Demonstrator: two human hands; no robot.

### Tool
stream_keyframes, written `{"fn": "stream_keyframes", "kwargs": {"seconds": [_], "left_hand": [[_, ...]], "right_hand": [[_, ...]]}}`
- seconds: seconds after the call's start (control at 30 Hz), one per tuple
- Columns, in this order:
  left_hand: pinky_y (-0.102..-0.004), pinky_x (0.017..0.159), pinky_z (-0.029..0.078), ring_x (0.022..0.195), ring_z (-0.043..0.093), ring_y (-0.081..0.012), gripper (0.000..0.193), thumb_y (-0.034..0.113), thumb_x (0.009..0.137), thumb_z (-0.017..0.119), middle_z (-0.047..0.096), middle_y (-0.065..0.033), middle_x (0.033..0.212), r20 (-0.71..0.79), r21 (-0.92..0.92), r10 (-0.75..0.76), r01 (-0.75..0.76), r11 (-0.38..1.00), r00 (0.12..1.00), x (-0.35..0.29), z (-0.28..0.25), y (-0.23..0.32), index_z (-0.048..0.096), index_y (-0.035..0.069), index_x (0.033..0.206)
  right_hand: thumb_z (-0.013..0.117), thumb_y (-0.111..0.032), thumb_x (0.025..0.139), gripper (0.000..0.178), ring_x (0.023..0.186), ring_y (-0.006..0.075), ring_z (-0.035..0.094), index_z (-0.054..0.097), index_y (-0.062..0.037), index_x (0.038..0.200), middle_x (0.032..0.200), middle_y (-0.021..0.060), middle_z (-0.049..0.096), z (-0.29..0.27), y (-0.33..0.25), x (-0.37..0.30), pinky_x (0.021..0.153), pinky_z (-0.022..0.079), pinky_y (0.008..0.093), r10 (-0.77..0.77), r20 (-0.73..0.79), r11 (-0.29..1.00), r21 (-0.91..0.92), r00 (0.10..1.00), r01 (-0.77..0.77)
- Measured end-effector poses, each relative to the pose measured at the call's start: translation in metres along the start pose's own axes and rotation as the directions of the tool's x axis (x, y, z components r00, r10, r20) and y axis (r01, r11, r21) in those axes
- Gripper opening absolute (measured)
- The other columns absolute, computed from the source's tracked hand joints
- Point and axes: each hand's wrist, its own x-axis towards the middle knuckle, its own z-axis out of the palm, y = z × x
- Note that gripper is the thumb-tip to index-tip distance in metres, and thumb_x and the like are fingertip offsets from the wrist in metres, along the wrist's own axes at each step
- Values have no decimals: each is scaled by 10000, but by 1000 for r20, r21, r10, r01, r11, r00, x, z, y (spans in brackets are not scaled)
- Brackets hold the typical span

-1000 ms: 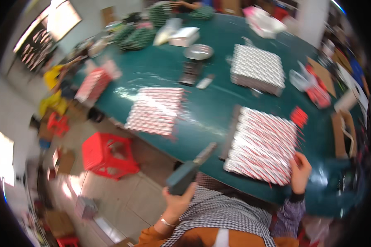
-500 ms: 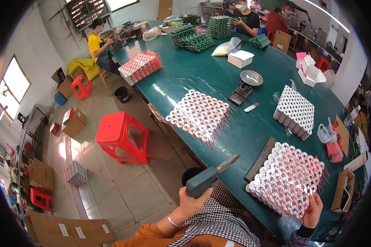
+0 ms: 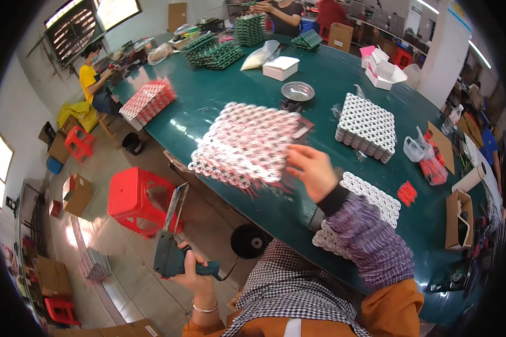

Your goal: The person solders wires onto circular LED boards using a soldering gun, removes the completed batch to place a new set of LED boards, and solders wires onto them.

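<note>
My left hand (image 3: 194, 272) is closed around the handle of a dark green, pistol-shaped soldering gun (image 3: 167, 251), its long metal tip pointing up beside the table edge. My right hand (image 3: 315, 171) grips the right edge of a sheet of white discs with red wires (image 3: 247, 137). This sheet is blurred and lies over or on another wired sheet of discs (image 3: 213, 174); I cannot tell whether they touch. Beneath my right forearm sits a block of white discs (image 3: 371, 196), partly hidden by the sleeve.
Beyond are a metal dish (image 3: 298, 91), a block of white-topped cylinders (image 3: 365, 126) and a white box (image 3: 281, 68). Red wires (image 3: 407, 193) lie at right. A red stool (image 3: 138, 196) and a black bucket (image 3: 249, 240) stand by the table. Other people sit farther off.
My right hand has carried the top wired sheet leftward from the near-right block to the other sheet. My left hand has moved left with the soldering gun, tip now upward. The view has shifted right.
</note>
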Motion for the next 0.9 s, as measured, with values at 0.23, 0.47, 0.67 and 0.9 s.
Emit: {"fn": "stream_keyframes", "kwargs": {"seconds": [0.23,0.47,0.67,0.9], "left_hand": [[-224,514,430,608,520,-89,246,-3,944,585,640,-119,980,90,74,-134,128,989,987,-12,17,2,576,-58,1184],[-250,474,465,572,558,-142,450,-46,851,626,663,-205,1094,475,147,-338,305,941,812,-27,87,-16,547,-72,1294],[-257,450,452,550,557,-136,513,-114,800,650,664,-191,1092,671,279,-387,268,922,632,-64,153,-6,539,-67,1298],[-250,476,432,564,536,-106,461,-50,799,700,673,-136,1023,761,216,-38,-198,956,648,-27,167,-14,592,-66,1247]], "right_hand": [[709,-70,926,215,943,132,655,735,10,1124,1020,66,736,-55,-21,-42,825,520,295,-283,26,876,-400,959,270],[715,-6,862,79,882,274,676,744,-16,935,955,105,697,-267,-29,-112,759,556,356,-725,-183,343,-932,664,119],[746,-46,808,155,966,337,617,716,-26,959,978,117,670,-336,-27,-122,830,528,408,-727,56,-95,-995,685,-20],[628,-93,782,46,854,263,576,592,-69,764,836,87,564,-339,-6,-108,734,506,375,-719,208,-399,-905,663,-150]]}}
